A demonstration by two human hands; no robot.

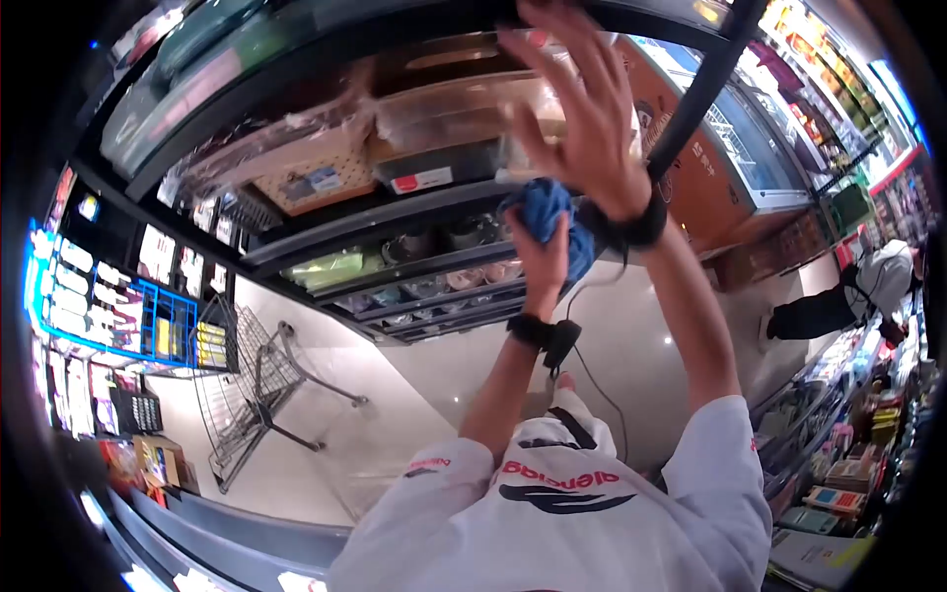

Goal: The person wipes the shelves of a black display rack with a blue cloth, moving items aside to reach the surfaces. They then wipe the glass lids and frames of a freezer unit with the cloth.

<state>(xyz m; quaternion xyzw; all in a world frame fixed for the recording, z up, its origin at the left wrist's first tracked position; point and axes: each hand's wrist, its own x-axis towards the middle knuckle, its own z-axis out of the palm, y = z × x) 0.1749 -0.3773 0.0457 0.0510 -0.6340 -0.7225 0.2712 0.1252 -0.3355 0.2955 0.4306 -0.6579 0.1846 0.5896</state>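
My left hand (545,257) is wrapped around a crumpled blue cloth (570,237), close to the front edge of a dark metal shelf (395,219). Raised above it and to the right, my right hand (587,118) has its fingers spread, slightly blurred, with nothing in them. Both wrists carry black bands, and a cable hangs near them. Behind the hands, the shelf holds plastic-wrapped goods, a perforated tan box (316,178) and a grey bin with a red and white label (422,181). Cups and bowls sit on the lower tiers.
An empty shopping cart (258,385) stands on the pale floor at left. A large brown carton (695,168) is right of the shelf. A person in a light top (883,276) is at far right, beside crowded shelves. A blue wire rack (163,321) stands far left.
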